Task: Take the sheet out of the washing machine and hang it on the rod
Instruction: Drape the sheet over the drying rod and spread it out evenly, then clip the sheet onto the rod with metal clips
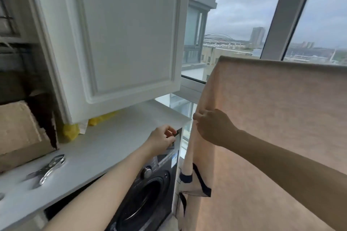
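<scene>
A long white shelf [105, 148] runs above my washing machine [150, 191]. On the shelf lies a shiny metal tool [47, 169], near the front edge. Behind it sits a brown cardboard box [20, 135]. Farther back there are yellow bags [75, 129], tucked under the white cupboard door [120, 39].

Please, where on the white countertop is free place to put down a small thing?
The white countertop is bare between the metal tool and the left hand, and toward its right corner under the cabinet door. The back left is crowded: cardboard box, yellow bags.
</scene>
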A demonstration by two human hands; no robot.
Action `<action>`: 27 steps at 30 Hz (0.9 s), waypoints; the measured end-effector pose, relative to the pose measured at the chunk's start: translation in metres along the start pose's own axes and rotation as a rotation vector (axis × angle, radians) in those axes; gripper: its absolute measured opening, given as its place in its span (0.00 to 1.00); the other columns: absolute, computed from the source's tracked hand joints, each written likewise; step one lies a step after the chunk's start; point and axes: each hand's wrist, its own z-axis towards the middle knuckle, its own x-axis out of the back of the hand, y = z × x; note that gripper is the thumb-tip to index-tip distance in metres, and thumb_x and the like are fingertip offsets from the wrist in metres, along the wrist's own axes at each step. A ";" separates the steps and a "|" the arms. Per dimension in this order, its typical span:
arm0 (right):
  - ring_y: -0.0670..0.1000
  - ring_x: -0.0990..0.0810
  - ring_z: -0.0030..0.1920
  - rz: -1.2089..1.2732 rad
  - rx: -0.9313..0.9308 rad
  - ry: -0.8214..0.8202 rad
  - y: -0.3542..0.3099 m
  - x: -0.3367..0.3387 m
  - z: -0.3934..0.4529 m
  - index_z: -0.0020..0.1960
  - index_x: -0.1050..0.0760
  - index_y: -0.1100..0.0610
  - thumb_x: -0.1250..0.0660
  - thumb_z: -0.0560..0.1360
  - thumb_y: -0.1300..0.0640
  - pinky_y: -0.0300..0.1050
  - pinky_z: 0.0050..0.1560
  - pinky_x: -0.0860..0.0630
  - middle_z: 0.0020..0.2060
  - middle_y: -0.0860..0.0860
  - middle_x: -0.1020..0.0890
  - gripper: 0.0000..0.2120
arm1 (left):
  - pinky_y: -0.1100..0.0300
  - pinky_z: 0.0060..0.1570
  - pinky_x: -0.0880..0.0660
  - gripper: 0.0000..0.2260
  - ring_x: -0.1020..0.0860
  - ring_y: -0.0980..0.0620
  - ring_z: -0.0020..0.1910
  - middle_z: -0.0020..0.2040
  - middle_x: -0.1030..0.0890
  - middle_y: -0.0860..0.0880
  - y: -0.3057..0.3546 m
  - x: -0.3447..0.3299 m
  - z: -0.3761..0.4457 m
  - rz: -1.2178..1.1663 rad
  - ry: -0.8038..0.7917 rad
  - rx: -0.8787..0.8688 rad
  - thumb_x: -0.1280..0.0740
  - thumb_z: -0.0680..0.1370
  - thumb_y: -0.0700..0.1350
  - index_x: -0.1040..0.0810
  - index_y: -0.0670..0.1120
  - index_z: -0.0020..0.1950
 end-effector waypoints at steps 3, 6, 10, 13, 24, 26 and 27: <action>0.52 0.22 0.42 0.132 0.003 -0.092 -0.033 -0.036 0.001 0.45 0.24 0.56 0.41 0.76 0.57 0.48 0.43 0.24 0.41 0.50 0.21 0.08 | 0.54 0.45 0.21 0.06 0.21 0.52 0.37 0.44 0.18 0.45 -0.031 0.005 -0.049 -0.132 0.080 0.171 0.34 0.76 0.39 0.22 0.47 0.51; 0.53 0.22 0.47 0.370 -0.045 -0.168 -0.074 -0.067 0.002 0.50 0.25 0.55 0.42 0.75 0.55 0.50 0.45 0.23 0.45 0.50 0.20 0.09 | 0.57 0.42 0.22 0.07 0.22 0.54 0.36 0.44 0.18 0.45 -0.066 0.014 -0.099 -0.132 0.177 0.275 0.34 0.76 0.38 0.23 0.47 0.51; 0.53 0.23 0.54 0.533 0.006 -0.318 -0.133 -0.083 0.008 0.61 0.26 0.55 0.42 0.77 0.58 0.46 0.44 0.25 0.55 0.50 0.22 0.14 | 0.56 0.46 0.21 0.08 0.21 0.52 0.41 0.44 0.20 0.49 -0.109 0.041 -0.152 0.005 0.303 0.352 0.32 0.76 0.39 0.23 0.52 0.48; 0.54 0.23 0.57 0.578 0.093 -0.334 -0.177 -0.089 0.014 0.64 0.28 0.55 0.42 0.78 0.57 0.45 0.45 0.27 0.59 0.52 0.22 0.15 | 0.60 0.47 0.25 0.08 0.22 0.55 0.42 0.43 0.21 0.54 -0.135 0.065 -0.187 0.124 0.386 0.370 0.33 0.76 0.40 0.24 0.54 0.48; 0.54 0.28 0.62 0.584 0.299 -0.322 -0.353 -0.085 0.086 0.68 0.33 0.55 0.41 0.80 0.54 0.50 0.53 0.26 0.62 0.52 0.25 0.17 | 0.58 0.49 0.26 0.08 0.24 0.55 0.47 0.46 0.22 0.55 -0.225 0.210 -0.279 0.481 0.482 0.347 0.32 0.75 0.39 0.23 0.49 0.53; 0.55 0.29 0.63 0.561 0.306 -0.321 -0.379 -0.089 0.101 0.69 0.34 0.54 0.41 0.79 0.55 0.52 0.53 0.25 0.63 0.52 0.26 0.18 | 0.59 0.51 0.29 0.09 0.26 0.54 0.52 0.49 0.23 0.54 -0.240 0.230 -0.286 0.558 0.481 0.318 0.30 0.74 0.41 0.22 0.48 0.53; 0.56 0.30 0.63 0.551 0.313 -0.312 -0.390 -0.091 0.107 0.70 0.35 0.54 0.40 0.79 0.55 0.52 0.54 0.25 0.64 0.53 0.27 0.19 | 0.59 0.52 0.30 0.09 0.28 0.53 0.53 0.51 0.24 0.54 -0.247 0.239 -0.289 0.600 0.470 0.314 0.29 0.74 0.42 0.22 0.48 0.53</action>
